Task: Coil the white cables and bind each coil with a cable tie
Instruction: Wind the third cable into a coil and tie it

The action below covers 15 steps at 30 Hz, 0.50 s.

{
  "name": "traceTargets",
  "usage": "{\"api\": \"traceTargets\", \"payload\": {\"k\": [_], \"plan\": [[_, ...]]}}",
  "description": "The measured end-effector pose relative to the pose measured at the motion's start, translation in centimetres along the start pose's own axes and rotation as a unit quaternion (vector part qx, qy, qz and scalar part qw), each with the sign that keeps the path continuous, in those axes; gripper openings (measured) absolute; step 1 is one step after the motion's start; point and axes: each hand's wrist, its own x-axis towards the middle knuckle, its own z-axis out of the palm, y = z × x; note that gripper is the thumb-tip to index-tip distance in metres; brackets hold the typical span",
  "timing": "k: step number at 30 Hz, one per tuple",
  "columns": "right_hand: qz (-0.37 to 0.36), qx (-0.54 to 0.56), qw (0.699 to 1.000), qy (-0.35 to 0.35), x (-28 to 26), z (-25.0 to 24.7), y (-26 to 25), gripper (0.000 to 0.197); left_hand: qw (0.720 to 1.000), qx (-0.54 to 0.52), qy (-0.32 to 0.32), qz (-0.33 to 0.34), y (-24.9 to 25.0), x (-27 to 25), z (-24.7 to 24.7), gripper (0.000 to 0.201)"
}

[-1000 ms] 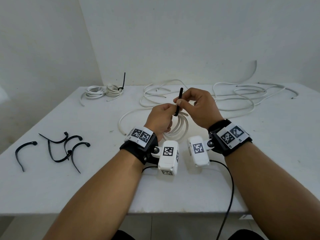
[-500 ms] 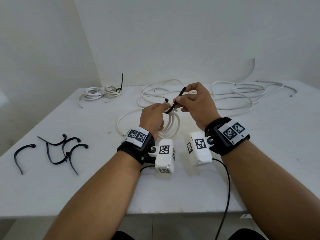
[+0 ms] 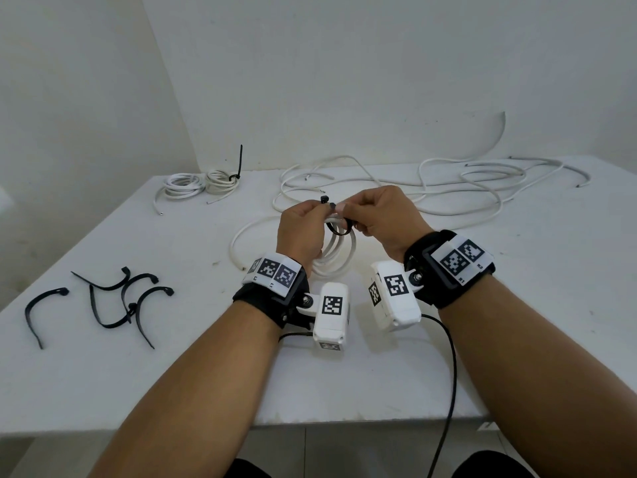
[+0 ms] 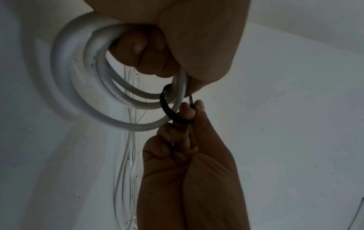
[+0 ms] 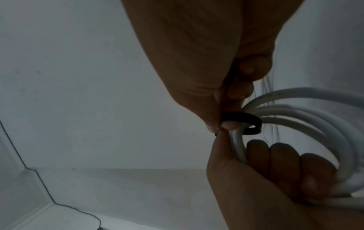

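My left hand (image 3: 312,219) grips a small white cable coil (image 3: 336,253) and holds it upright above the table; its fingers curl through the coil (image 4: 78,93). A black cable tie (image 3: 339,232) loops round the coil's top strands. The tie's head (image 3: 324,199) sticks up by my left thumb. My right hand (image 3: 348,217) pinches the tie's free end between thumb and forefinger, right against my left fingertips. The wrist views show the tie loop (image 4: 167,107) (image 5: 248,119) loose around the strands (image 5: 315,124). Whether the tail sits in the head is hidden.
Loose white cables (image 3: 448,188) sprawl across the back right of the white table (image 3: 172,374). Two small coils (image 3: 203,181) lie at the back left, one bound with a black tie. Several spare black ties (image 3: 113,298) lie at the left. A black cord (image 3: 451,357) trails off the front edge.
The tie's tail stood upright in my right hand; it has now been bent down and round into a loop about the coil. Both hands have closed together.
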Motion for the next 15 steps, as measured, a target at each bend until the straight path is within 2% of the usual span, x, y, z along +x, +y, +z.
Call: {"api": "traceTargets", "payload": {"k": [7, 15], "plan": [[-0.027, 0.009, 1.0, 0.013, -0.32, 0.07, -0.43, 0.009, 0.997, 0.053, -0.014, 0.057, -0.18, -0.11, 0.16, 0.018], [-0.016, -0.005, 0.999, 0.047, -0.36, -0.06, -0.56, 0.013, 0.988, 0.115, -0.018, 0.101, -0.42, 0.41, 0.1, 0.018]]}}
